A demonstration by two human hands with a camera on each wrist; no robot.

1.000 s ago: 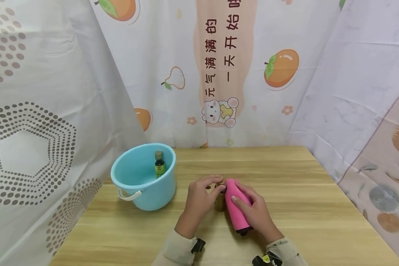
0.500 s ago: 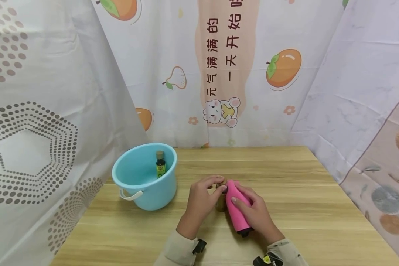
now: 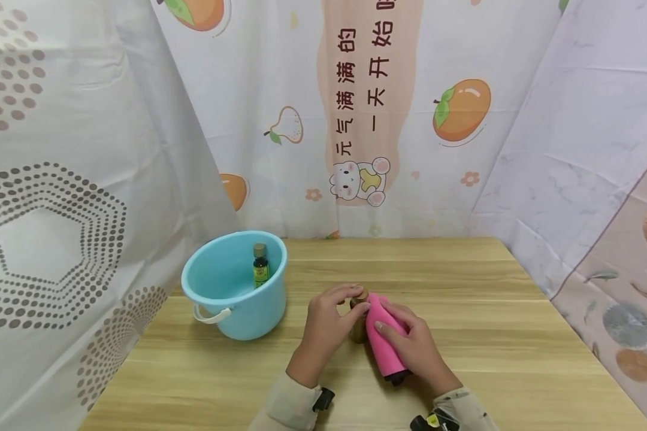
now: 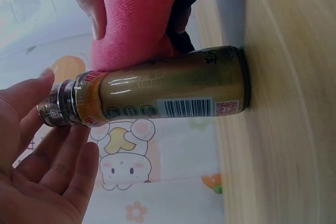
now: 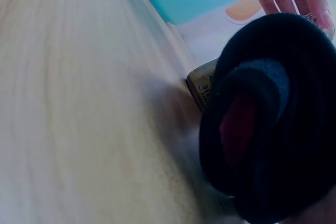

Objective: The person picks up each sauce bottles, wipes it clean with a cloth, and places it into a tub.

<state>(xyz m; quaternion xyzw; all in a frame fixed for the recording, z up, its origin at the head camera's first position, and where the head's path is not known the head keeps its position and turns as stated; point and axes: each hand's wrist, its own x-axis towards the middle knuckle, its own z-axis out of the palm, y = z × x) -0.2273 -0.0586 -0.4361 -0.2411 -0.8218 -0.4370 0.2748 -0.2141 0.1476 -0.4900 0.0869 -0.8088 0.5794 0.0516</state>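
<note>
A small gold-labelled bottle stands upright on the wooden table; its barcode faces the left wrist camera. My left hand pinches the bottle's cap between thumb and fingers. Leaning against the bottle's right side is a pink, soft, bottle-shaped sleeve with a black end. My right hand grips that pink sleeve, thumb across its front. Seen from the right wrist, the sleeve's black end has a folded opening with dark red inside, and it hides most of the bottle.
At the left on the table stands a light blue bucket with a white handle. Inside it is a small dark bottle with a green-yellow label. A printed curtain hangs behind the table's far edge.
The head view has shifted slightly. My left fingers have moved a little around the cap, and more of the cap shows. The right hand and pink sleeve have stayed nearly in place.
</note>
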